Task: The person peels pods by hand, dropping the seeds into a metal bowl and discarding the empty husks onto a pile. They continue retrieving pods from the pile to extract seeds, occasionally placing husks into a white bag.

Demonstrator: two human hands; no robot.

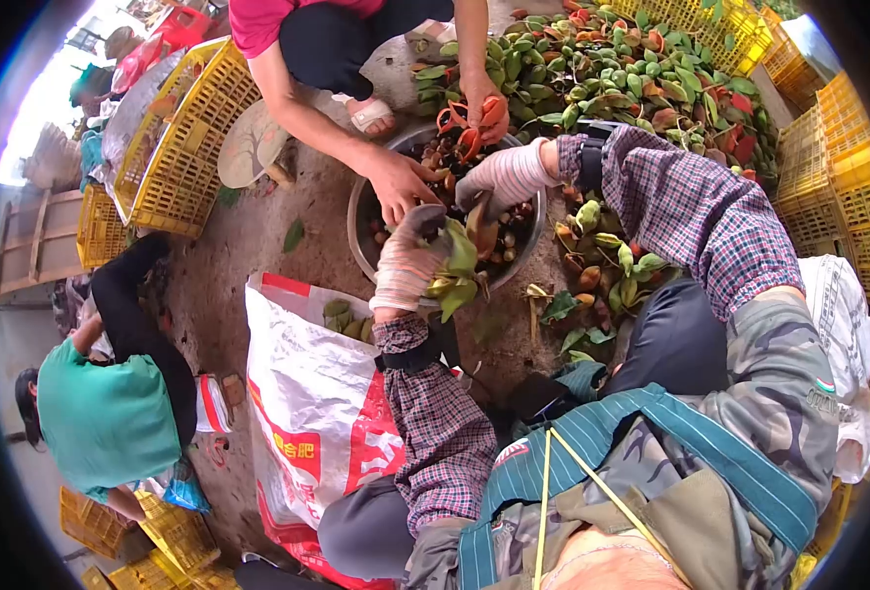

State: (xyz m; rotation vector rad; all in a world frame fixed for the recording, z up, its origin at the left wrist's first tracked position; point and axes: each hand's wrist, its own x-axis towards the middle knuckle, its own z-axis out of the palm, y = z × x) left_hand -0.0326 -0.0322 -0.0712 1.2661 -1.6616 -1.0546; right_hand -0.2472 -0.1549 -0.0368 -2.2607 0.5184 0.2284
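Note:
My left hand [407, 264], in a striped work glove, is closed around several green seed pods [458, 261] at the near edge of a metal basin [534, 239]. My right hand [507, 179], gloved too, reaches over the basin from the right, its fingers closed on a brownish pod [481, 232]. Dark brown seeds [512, 243] lie in the basin beneath. Across from me, a co-worker's bare hand [402, 183] is over the basin close to my left hand. The co-worker's other hand [484, 110] holds opened orange-red husks [452, 118].
A large heap of green and reddish pods [592, 84] spreads beyond the basin. A white and red sack [302, 393] stands by my left arm. Yellow crates [184, 143] [838, 167] line both sides. Another person in a green shirt [111, 418] sits at left.

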